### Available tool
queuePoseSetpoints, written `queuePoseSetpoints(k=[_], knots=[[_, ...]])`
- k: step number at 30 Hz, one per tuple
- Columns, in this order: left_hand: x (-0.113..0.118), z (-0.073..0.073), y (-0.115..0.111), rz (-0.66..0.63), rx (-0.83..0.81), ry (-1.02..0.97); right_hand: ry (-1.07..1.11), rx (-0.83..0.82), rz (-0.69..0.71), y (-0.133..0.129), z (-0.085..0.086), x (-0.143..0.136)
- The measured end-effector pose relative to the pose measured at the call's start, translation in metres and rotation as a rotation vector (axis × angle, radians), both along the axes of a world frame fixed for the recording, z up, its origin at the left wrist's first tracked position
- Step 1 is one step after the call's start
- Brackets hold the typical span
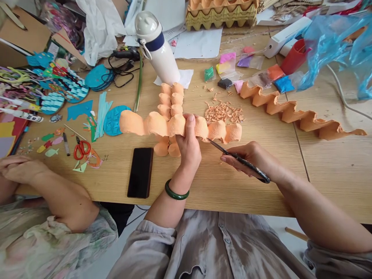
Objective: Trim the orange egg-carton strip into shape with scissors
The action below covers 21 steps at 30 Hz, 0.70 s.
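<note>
My left hand (189, 147) pinches the middle of an orange egg-carton strip (155, 123), its thumb on top. In my right hand (252, 157) are black-handled scissors (242, 161), their blades touching the strip's lower edge right of my left hand. Two rows of orange carton cups (165, 100) lie on the table beneath and beyond the strip. A pile of small orange scraps (223, 113) sits just behind it. To the right lies a long zigzag orange carton strip (290, 110).
A phone (140, 172) lies left of my left forearm. Behind the strips stands a white bottle (158, 48). Red scissors (81, 148) and paper pieces are at left, near another person's clasped hands (24, 168). Stacked egg trays (221, 13), a red cup (295, 56) and blue plastic (328, 42) are farther back.
</note>
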State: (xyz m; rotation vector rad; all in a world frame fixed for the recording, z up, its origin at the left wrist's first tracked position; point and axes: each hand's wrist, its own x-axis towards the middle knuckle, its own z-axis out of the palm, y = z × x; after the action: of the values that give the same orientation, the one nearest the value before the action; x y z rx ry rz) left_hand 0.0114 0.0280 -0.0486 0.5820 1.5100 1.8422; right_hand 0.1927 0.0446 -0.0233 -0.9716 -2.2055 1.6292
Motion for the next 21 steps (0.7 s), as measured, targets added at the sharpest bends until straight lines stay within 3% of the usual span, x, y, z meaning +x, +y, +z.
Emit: queuePoseSetpoints(k=[7, 16, 21], knots=[[-0.002, 0.01, 0.006, 0.012, -0.065, -0.217, 0.046, 0.327, 0.025, 0.0, -0.015, -0.004], [-0.003, 0.014, 0.008, 0.055, 0.009, -0.354, -0.086, 1.119, -0.019, 0.005, -0.037, -0.002], [-0.005, 0.013, 0.009, 0.05, -0.009, -0.417, -0.113, 1.378, -0.09, 0.009, -0.041, -0.006]])
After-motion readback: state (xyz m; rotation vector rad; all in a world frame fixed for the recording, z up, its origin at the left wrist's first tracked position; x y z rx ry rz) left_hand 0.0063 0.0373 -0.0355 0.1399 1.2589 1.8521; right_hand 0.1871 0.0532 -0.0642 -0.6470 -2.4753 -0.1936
